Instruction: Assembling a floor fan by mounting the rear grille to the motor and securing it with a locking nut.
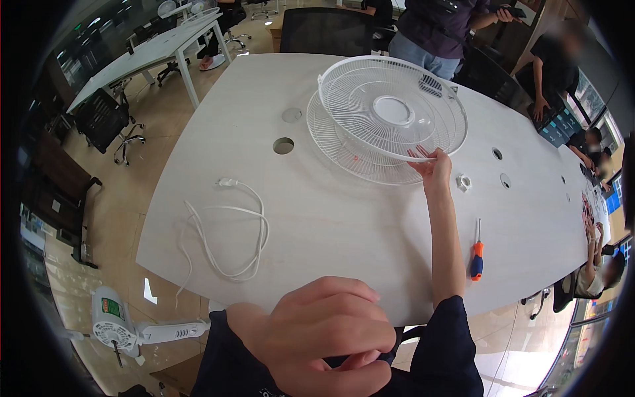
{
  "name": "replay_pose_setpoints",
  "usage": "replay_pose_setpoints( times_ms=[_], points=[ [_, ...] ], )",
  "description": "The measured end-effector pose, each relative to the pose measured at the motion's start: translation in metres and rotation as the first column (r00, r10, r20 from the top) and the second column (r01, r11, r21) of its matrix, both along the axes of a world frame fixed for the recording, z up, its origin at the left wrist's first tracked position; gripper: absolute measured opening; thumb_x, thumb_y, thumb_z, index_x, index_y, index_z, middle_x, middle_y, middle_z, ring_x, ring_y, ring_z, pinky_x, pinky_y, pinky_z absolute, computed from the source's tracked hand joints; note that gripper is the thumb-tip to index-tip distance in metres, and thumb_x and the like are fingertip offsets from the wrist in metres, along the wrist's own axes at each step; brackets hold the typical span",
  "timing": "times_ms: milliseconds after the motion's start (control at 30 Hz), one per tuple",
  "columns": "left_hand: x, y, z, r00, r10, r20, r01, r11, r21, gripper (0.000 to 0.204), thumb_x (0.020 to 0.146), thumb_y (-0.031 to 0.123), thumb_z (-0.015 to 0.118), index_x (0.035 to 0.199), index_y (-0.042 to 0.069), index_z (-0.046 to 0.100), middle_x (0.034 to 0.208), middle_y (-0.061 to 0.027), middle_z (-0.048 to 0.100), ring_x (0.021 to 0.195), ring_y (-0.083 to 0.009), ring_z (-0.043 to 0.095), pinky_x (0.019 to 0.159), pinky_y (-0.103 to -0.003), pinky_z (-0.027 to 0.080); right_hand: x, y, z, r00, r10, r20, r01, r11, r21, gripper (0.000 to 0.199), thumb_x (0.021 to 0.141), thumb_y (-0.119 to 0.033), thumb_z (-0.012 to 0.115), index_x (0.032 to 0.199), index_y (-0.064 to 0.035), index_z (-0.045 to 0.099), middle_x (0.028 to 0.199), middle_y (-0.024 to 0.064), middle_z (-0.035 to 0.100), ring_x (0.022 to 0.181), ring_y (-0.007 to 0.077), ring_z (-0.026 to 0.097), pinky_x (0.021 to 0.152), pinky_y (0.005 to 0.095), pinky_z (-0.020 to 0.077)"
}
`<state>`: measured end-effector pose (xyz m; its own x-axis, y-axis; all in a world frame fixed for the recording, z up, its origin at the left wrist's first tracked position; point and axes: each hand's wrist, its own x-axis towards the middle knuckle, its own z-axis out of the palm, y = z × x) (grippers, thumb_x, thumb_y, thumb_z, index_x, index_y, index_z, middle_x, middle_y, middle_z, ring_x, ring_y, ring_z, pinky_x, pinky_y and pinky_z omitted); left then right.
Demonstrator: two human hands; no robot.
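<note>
Right hand [433, 162] gripping white fan grille [390, 109] (tilted), table [344, 218]

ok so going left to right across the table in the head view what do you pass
white cable → two round holes → fan grilles, rim held by the right hand → small white nut → orange screwdriver. The left hand is down by the near edge, fist closed.
</note>
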<state>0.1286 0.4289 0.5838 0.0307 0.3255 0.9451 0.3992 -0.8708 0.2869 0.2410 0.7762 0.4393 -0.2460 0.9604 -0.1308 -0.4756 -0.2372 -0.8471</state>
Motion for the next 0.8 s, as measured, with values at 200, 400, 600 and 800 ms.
replay_pose_setpoints(
  times_ms=[200, 400, 600, 800],
  points=[
    [0.02, -0.002, 0.013, 0.993, -0.104, 0.053, 0.117, 0.91, -0.398, 0.029, 0.077, 0.004, 0.068, 0.106, 0.005, 0.063, 0.082, -0.006, 0.053, 0.068, -0.02, 0.056, 0.064, -0.033, 0.048, 0.008, -0.004, 0.021, 0.998, -0.045, 0.045, 0.039, 0.992, 0.122, 0.008, 0.081, -0.005, 0.037, 0.087, -0.0005, 0.037, 0.114, 0.0311, 0.053, 0.093, 0.0458, 0.066, 0.069, 0.0479, 0.0627],
    [-0.042, 0.115, -0.065, 0.887, 0.144, -0.439, -0.461, 0.215, -0.861, 0.044, 0.089, 0.038, 0.062, 0.105, -0.001, 0.047, 0.089, -0.0142, 0.061, 0.069, -0.0264, 0.062, 0.067, -0.038, 0.049, 0.028, -0.004, 0.043, 0.991, -0.108, -0.078, 0.118, 0.984, 0.132, 0.038, 0.081, -0.008, 0.038, 0.115, 0.0078, 0.03, 0.122, 0.0367, 0.05, 0.097, 0.0464, 0.065, 0.074, 0.0426, 0.0629],
    [-0.076, 0.195, -0.149, 0.672, 0.584, 0.455, 0.316, 0.33, -0.89, 0.052, 0.089, 0.016, 0.059, 0.121, -0.008, 0.024, 0.11, -0.0255, 0.054, 0.089, -0.0297, 0.066, 0.069, -0.039, 0.06, 0.04, -0.01, 0.06, 0.983, -0.128, -0.131, 0.154, 0.964, 0.215, 0.066, 0.079, -0.008, 0.039, 0.135, 0.0138, 0.013, 0.121, 0.0381, 0.049, 0.095, 0.0456, 0.065, 0.07, 0.0401, 0.0638],
    [-0.087, 0.209, -0.189, 0.612, 0.585, 0.532, 0.325, 0.427, -0.844, 0.04, 0.086, -0.001, 0.045, 0.116, -0.005, 0.019, 0.113, -0.0243, 0.049, 0.091, -0.0297, 0.066, 0.069, -0.038, 0.063, 0.049, -0.006, 0.057, 0.979, -0.172, -0.107, 0.191, 0.959, 0.208, 0.058, 0.08, -0.009, 0.039, 0.13, 0.0127, 0.02, 0.118, 0.0389, 0.05, 0.094, 0.0465, 0.065, 0.068, 0.0397, 0.0643]
  ],
)
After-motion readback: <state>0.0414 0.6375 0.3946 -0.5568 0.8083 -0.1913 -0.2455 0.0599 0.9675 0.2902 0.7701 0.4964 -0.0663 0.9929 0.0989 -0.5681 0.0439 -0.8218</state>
